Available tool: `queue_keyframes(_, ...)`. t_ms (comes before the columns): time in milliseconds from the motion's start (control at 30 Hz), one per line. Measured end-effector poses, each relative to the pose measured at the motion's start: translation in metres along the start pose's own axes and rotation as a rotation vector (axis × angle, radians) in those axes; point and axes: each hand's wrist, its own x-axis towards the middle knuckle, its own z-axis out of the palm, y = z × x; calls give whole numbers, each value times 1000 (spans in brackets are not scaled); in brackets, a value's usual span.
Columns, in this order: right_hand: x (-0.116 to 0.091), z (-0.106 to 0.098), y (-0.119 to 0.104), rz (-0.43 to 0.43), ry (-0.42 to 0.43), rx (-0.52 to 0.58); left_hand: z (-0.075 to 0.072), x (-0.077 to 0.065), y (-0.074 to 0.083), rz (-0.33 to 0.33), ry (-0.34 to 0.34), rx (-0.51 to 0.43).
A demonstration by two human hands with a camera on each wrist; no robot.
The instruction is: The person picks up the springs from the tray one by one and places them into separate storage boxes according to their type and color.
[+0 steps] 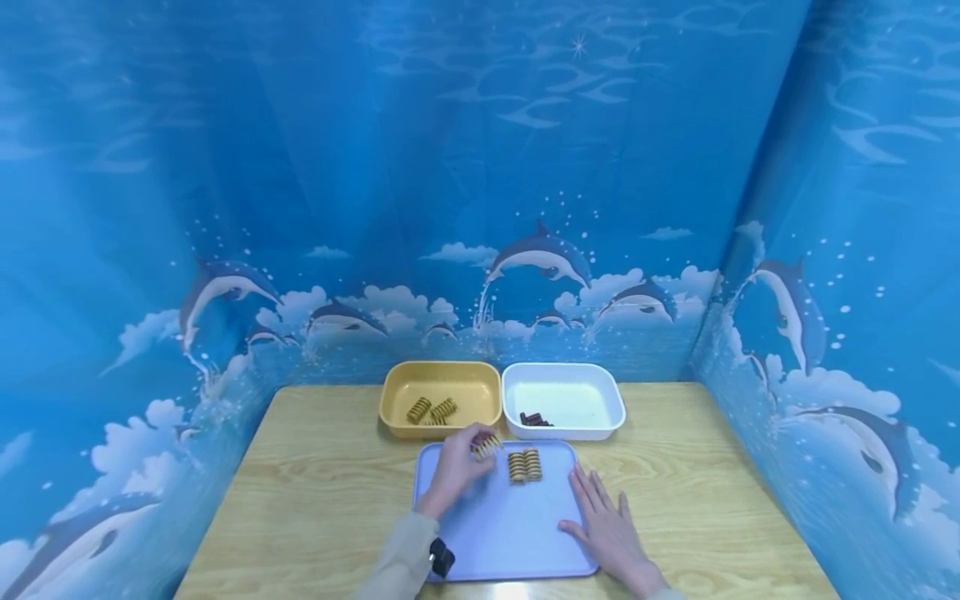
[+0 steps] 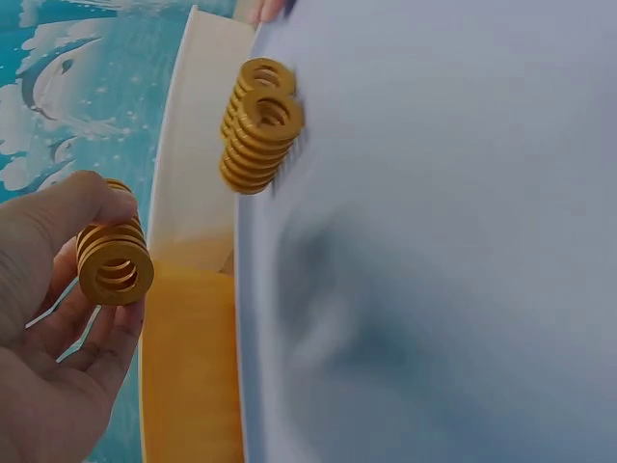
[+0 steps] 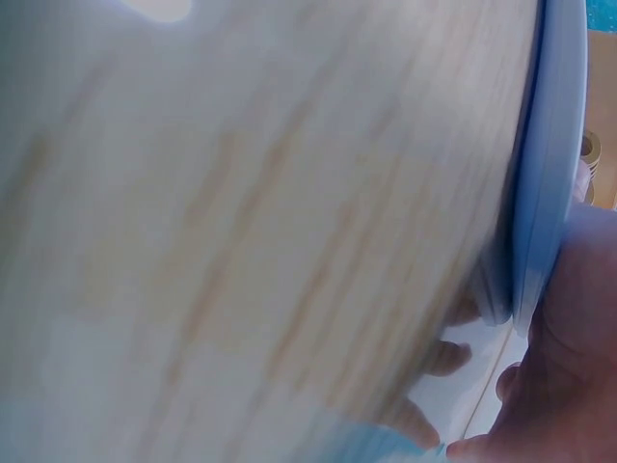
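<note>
My left hand (image 1: 455, 468) pinches a yellow coil spring (image 2: 114, 262) between thumb and fingers, above the upper left part of a lavender tray (image 1: 510, 533). In the left wrist view the spring's round end faces the camera. Two more yellow springs (image 1: 524, 466) stand side by side near the tray's far edge, just right of the held one. My right hand (image 1: 609, 529) rests at the tray's right edge with fingers extended, holding nothing. The right wrist view shows only part of that hand (image 3: 569, 376) beside the tray rim.
Behind the tray a yellow bin (image 1: 386, 408) holds a few yellow springs (image 1: 442, 408). Beside it a white bin (image 1: 617, 408) holds small dark brown pieces (image 1: 534, 420). Everything stands on a wood-grain table (image 1: 315, 483), with a blue dolphin-print curtain (image 1: 420, 208) around it.
</note>
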Motion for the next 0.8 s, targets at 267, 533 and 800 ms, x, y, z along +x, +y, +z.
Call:
queue_keyframes(267,0,-1,0,7,-7,9,-13,16,6,-98,-29,36)
queue_keyframes(533,1,-1,2,19,-31,-7,-20,50,0,-160,43,79)
queue_keyframes(800,1,4,4,-5,7,3,-11,78,-11,-280,29,204)
